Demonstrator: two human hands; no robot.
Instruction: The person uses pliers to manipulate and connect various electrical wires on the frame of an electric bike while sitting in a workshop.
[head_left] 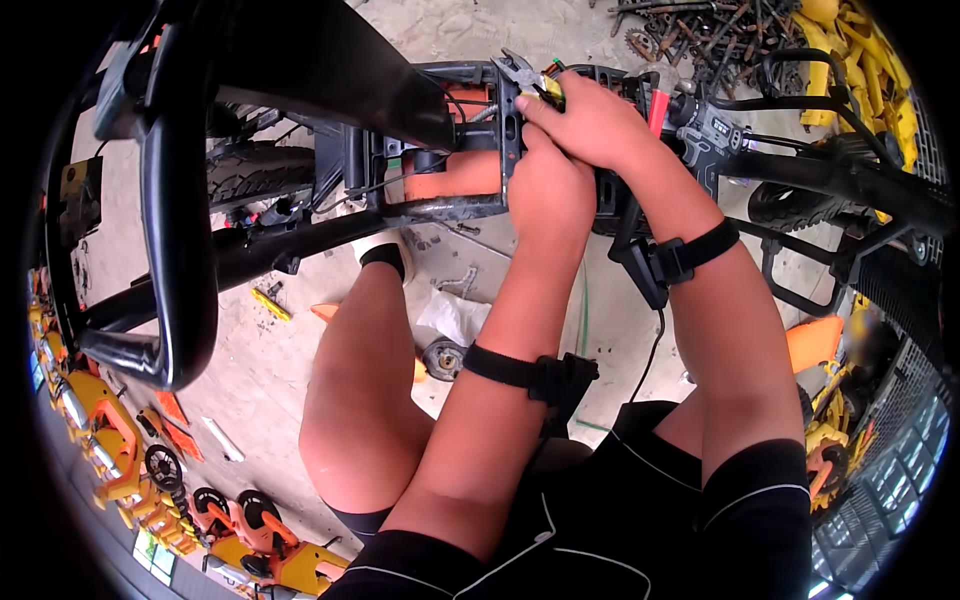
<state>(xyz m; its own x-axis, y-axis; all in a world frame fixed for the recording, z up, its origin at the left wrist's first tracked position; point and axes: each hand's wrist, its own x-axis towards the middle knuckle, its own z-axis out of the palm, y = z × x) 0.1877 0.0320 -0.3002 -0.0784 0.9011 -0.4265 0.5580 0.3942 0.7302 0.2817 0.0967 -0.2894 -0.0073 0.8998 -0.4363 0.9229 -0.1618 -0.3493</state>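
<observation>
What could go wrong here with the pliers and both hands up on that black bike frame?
The right hand grips the pliers directly above the left hand, so a slip might pinch or jab its fingers. The cable hanging from the wrist strap could perhaps snag on the black frame.

Concrete floor, dusty, pale grey, carries everything. Below left hand: crumpled white rag, small black wheel just beside it, orange scrap nearby. Further left of left hand: small yellow part among dark bits. Far lower left: white strip, orange pieces, row of orange-yellow frames along edge. Above right hand: heap of rusty metal parts, yellow frames beside heap.
</observation>
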